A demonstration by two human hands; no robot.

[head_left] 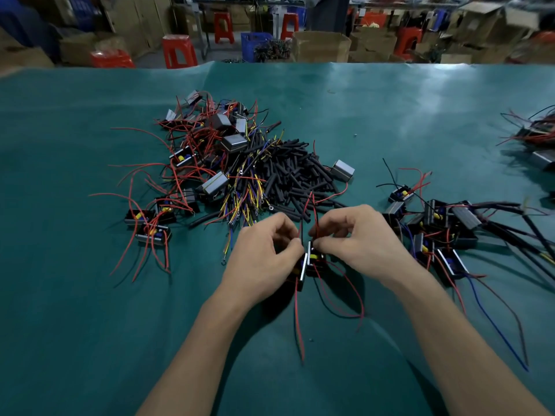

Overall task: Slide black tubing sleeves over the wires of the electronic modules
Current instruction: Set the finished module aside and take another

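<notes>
Module [312, 259] sits between both hands above the counter [90, 325]. Left hand [264, 256] and right hand [357, 241] each pinch its wires [306, 217], apparently separating them. Gather the leads straight and parallel before taking a sleeve from the pile [294, 175] beyond.

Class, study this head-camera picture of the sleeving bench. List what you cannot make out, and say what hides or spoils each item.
- Head view: the module between the hands is mostly covered by the left hand and right hand.
- Where each finger pinches the wires: hidden by curled fingers.
- Whether a sleeve from the black tubing pile is on yet: too small.
- The far-right wire bundle: cut off by the right edge, blurred.
</notes>
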